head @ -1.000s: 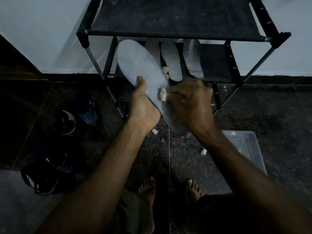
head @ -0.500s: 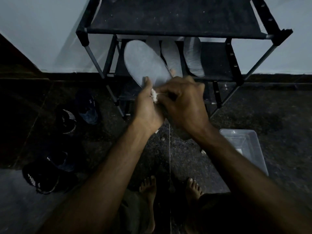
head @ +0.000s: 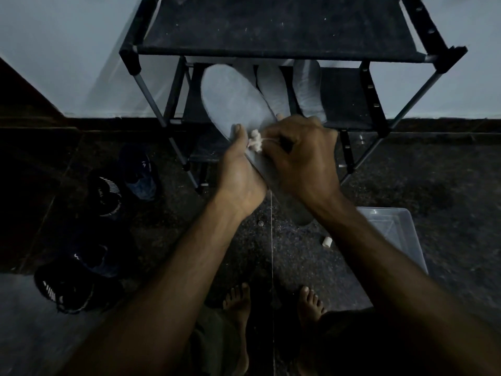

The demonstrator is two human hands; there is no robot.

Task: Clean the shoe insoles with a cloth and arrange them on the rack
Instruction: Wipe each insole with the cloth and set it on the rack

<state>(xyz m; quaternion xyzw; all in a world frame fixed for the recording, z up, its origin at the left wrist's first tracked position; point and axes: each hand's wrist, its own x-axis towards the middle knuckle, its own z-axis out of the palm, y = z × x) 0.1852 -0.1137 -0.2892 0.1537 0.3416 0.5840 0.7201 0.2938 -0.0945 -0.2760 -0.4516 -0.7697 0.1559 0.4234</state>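
Just in front of the black shoe rack (head: pixel 271 28), a person holds one grey insole (head: pixel 233 104) up at a slant, its toe end raised toward the rack's middle shelf and its heel end pointing down toward the floor. Their left hand (head: pixel 238 172) has its grip closed around the insole's edge near the middle, thumb lying on the upper face. Their right hand (head: pixel 303 158) pinches a small wad of whitish cloth (head: pixel 254 142) and presses it against the insole beside that thumb. Three more insoles (head: pixel 273 88) already stand on the rack's middle shelf, behind the held one. The wipe looks part-way done, with the toe half not yet reached by the cloth. The wad is tiny and pinched only by fingertips, so a hard stroke could knock it loose; a small pale scrap (head: pixel 327 242) already lies on the floor below the rack. Dim light may also hide missed patches.
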